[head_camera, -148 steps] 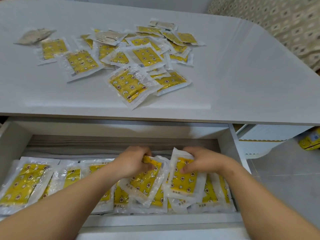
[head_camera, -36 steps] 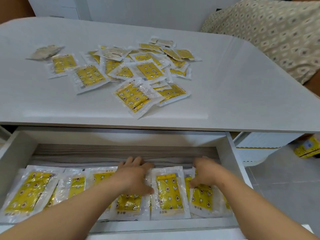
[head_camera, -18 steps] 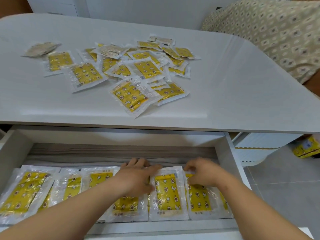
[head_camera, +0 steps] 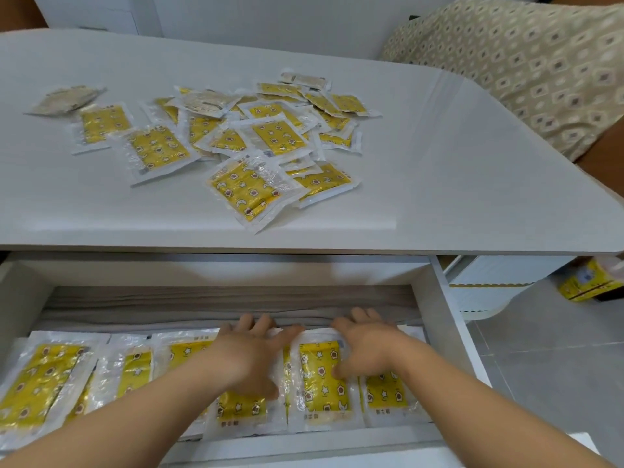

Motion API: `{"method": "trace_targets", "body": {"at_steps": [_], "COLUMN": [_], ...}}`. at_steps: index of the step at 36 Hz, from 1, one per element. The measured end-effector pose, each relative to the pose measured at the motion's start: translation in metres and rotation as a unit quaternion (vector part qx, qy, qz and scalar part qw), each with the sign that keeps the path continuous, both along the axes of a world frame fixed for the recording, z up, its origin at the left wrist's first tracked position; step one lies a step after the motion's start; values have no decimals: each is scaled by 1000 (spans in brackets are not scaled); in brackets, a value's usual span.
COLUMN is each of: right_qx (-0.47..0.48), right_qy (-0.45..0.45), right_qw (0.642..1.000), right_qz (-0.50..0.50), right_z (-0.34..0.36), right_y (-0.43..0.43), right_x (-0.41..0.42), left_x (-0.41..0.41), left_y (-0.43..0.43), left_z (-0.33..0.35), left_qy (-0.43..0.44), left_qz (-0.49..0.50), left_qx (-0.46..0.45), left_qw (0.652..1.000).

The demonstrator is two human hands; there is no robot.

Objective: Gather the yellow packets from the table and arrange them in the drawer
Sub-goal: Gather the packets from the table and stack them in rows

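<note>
**Down in the open drawer, both hands lie flat on the packets**

Inside the drawer, the left hand lies palm down with the fingers spread, pressing on a yellow packet in the row. The right hand is also flat and spread; its thumb touches the middle packet, and its palm covers the upper part of the rightmost packet. Neither hand pinches anything. Both forearms reach forward from the lower edge of the view and hide part of the row.

More packets lie side by side toward the left wall of the drawer. Behind the row, a folded grey cloth fills the back of the drawer.

On the white table above, a loose pile of yellow packets waits, overlapping each other. A few pale packets lie at its edges. To the right, on the floor, stands a yellow box.
</note>
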State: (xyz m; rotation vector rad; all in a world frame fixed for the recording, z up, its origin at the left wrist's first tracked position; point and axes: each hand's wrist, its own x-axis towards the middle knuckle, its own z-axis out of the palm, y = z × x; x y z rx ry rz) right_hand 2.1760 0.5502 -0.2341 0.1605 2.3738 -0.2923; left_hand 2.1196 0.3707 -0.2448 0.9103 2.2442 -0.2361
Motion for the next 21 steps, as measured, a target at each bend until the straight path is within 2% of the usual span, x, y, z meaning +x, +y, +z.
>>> {"method": "trace_targets", "body": {"at_steps": [5, 11, 16, 21], "right_qx": [-7, -39, -72, -94], "right_qy": [19, 84, 69, 59], "right_qw": [1000, 993, 987, 982], "right_qz": [-19, -79, -129, -154], "right_z": [4, 36, 94, 184], "right_y": [-5, -22, -40, -58], "right_x": [-2, -5, 0, -2], "left_x": [3, 0, 3, -4], "left_y": [1, -5, -18, -38], "left_z": [1, 32, 93, 181], "left_qy": [2, 30, 44, 82], "left_qz": [1, 90, 110, 78], "left_qx": [-4, 95, 110, 110], "left_qw": [1000, 991, 987, 987]}}
